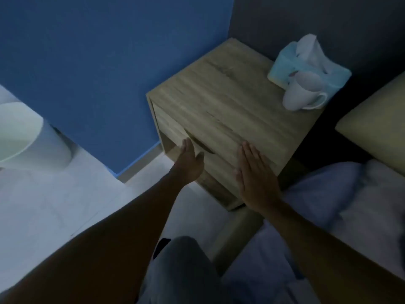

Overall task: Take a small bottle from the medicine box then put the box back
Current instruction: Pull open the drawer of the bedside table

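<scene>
Your left hand (189, 162) reaches toward the nightstand (230, 102) front, fingers straight and pressed together, tips at the dark handle slot (201, 147) of the drawer (173, 128), gripping nothing. Your right hand (255, 176), at 3 o'clock from the left, lies flat, fingers together, over the top's near edge. You can't see the medicine box or bottle. At 1 o'clock stand a white mug (303, 93) and a tissue box (306, 64).

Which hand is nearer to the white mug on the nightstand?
Right. The right hand lies flat at the nightstand's near edge, below the white mug. The left hand is at the drawer front, farther left.
</scene>
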The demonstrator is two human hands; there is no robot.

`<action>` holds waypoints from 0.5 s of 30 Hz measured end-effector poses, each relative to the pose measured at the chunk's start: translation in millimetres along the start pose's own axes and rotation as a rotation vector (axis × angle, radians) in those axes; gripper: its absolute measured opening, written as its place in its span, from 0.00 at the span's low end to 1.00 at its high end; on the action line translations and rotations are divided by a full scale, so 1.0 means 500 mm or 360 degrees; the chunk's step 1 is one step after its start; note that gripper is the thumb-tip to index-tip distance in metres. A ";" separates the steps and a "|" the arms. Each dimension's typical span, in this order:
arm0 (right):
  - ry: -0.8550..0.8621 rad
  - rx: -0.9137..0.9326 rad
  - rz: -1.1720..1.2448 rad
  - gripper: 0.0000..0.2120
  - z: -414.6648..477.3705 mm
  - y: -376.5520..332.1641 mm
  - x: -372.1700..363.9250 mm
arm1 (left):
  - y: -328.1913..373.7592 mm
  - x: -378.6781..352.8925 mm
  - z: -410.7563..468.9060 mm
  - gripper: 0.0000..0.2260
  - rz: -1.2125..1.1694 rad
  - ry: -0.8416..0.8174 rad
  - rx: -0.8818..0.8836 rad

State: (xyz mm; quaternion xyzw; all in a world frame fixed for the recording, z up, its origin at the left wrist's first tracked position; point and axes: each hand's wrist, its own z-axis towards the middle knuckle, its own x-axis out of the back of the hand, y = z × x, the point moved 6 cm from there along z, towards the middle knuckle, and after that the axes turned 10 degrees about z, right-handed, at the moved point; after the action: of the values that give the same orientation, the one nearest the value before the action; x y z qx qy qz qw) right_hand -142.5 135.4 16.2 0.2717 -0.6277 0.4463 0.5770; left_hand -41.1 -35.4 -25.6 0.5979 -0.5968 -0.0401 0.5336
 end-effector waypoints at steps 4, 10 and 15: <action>0.0066 -0.0031 -0.0012 0.29 0.004 0.005 -0.009 | 0.006 -0.010 0.041 0.39 -0.0197 0.0279 0.0021; 0.0116 -0.0012 -0.0065 0.29 0.006 0.013 -0.013 | 0.023 -0.025 0.065 0.49 -0.0639 0.0348 -0.0018; 0.0120 -0.0018 0.0004 0.29 0.008 0.013 -0.011 | 0.026 -0.029 0.057 0.48 -0.0745 0.0383 -0.0020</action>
State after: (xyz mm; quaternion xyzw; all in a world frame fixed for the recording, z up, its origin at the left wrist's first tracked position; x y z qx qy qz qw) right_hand -149.0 134.1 9.7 0.2507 -0.6085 0.4534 0.6011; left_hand -73.2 -37.5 -37.5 0.7169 -0.3741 -0.0947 0.5806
